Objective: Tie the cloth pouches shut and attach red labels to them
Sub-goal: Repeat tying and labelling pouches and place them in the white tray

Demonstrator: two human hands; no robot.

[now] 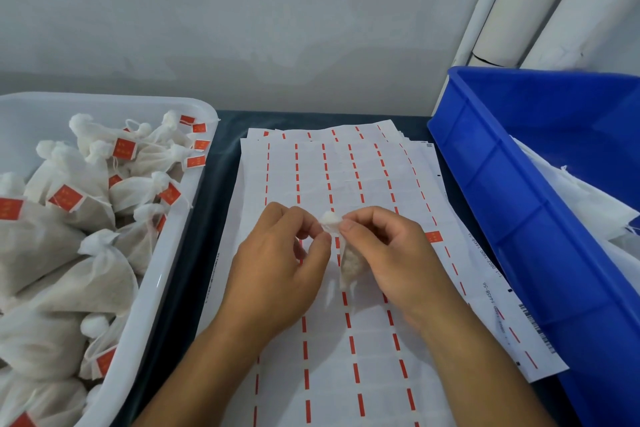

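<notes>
Over the label sheets (346, 340) | your left hand (277, 263) and right hand (391, 253) both pinch the neck of a pouch (349, 262) held between them, body hanging | risk: loose knot lets the fill spill | lone red label (433, 237) sits just right; fumbling could crease it

Along the right edge of the label sheets (346, 340) under my hands I can read the printed number "14458-56", at lower right of the frame, and again fainter further up that same margin, with a barcode beside it whose digits I can't make out. The red labels (124, 148) on the tied pouches in the white tub (162, 274) at left carry small gold characters, too blurred to read.
</notes>
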